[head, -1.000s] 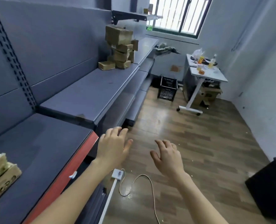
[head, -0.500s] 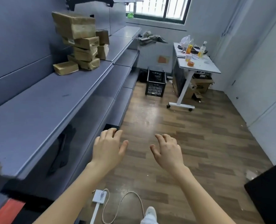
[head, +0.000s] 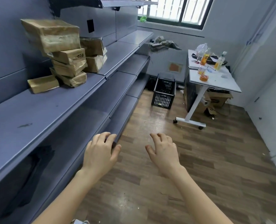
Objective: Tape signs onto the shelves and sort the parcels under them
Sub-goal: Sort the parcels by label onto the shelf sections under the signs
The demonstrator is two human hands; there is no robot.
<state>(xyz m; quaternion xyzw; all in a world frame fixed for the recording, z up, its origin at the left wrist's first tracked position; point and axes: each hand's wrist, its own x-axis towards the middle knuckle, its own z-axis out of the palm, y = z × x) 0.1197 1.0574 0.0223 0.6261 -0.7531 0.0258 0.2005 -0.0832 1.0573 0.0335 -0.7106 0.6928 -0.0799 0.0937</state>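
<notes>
A: Where are the parcels?
B: Stacked, leaning, on the grey shelf, left. Left hand and right hand hover empty, fingers loosely spread.
A: Advice?
B: Probably steady the stack; lift the top one first.

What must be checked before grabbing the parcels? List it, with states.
1. Left hand free: ok, holds nothing.
2. Right hand free: ok, fingers relaxed.
3. Parcel stack steady: not ok, boxes sit tilted.
4. Signs on the shelf: not ok, none visible.
5. Tape at hand: not ok, an orange roll, likely tape, lies on the far white table.
</notes>
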